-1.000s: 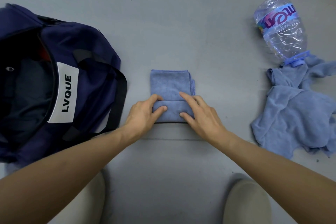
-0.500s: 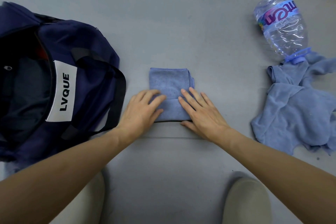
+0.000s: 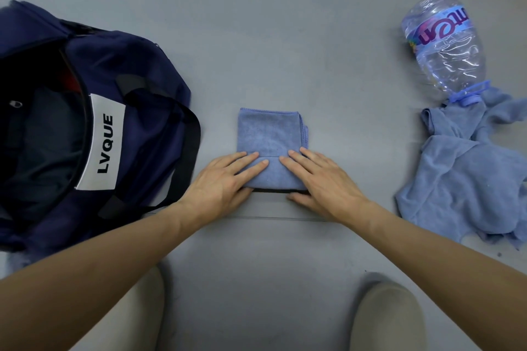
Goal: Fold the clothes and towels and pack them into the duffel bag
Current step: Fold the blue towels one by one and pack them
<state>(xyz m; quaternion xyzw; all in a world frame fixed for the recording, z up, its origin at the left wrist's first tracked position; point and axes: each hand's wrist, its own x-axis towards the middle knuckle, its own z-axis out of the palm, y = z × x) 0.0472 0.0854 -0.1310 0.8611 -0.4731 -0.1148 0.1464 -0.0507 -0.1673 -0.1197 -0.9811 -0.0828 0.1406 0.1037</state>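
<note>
Head view. **Checker:** Nearest entry first. What lay closest?

**Clerk:** Item 1, left hand [image 3: 225,179]. Item 2, right hand [image 3: 322,182]. Both were at the near end of the folded towel [image 3: 268,134], side by side, fingertips almost meeting over its middle.

**Checker:** Fingers?

**Clerk:** Straight, close together, laid flat, palms down, pressing the near flap. Neither hand clasped or pinched anything. The right thumb rested on the floor [image 3: 271,37] just at the towel's near edge. The left thumb sat by its near left corner.

**Checker:** Towel, position and lie?

**Clerk:** Item 3, blue, on the floor, reaching ahead of the fingertips. Its long axis ran away from the person. A fold edge crossed it at the fingertips, and stacked layers showed along its right side.

**Checker:** Destination?

**Clerk:** Item 4, duffel bag [image 3: 137,74], navy, left of the towel, mouth open. The dark contents could not be identified. Its black strap [image 3: 191,145] was the part nearest the towel, not touching it. The left hand was the nearer one. Judgement: the fold looked nearly finished, the carry would go leftward, and flat fingers would first have to take hold.

**Checker:** Remainder?

**Clerk:** Item 5, crumpled cloth [image 3: 462,185], same blue, well right of the towel, not yet folded. Item 6, plastic bottle [image 3: 447,48], right of and beyond the towel, on its side, cap touching that cloth.
</note>
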